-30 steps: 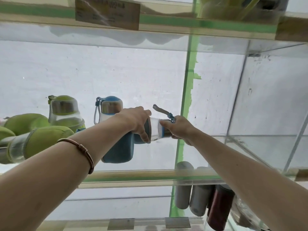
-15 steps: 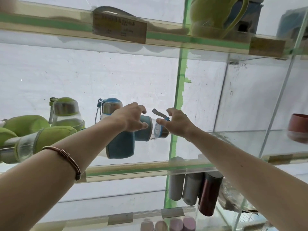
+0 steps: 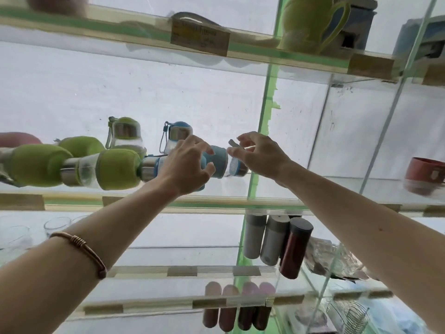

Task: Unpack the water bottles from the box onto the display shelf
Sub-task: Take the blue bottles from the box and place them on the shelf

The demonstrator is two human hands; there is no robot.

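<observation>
At the left of the frame, green-sleeved bottles (image 3: 38, 165) lie on their sides on the glass display shelf (image 3: 216, 201), their soft fabric covers rounded, clear bodies and metal bands showing between. Behind them an upright green bottle (image 3: 125, 133) and an upright blue bottle (image 3: 177, 133) stand with domed caps. At centre, the blue-sleeved water bottle (image 3: 220, 162) lies sideways on the shelf. The left hand (image 3: 187, 165), a coiled copper bangle (image 3: 79, 244) on its forearm, has loosely spread fingers at the bottle's padded sleeve, gripping nothing. The right hand (image 3: 257, 155) hovers at the cap end, fingers relaxed and apart, near the strap. Lower right, smooth cylindrical flasks (image 3: 274, 239) stand on the shelf below.
</observation>
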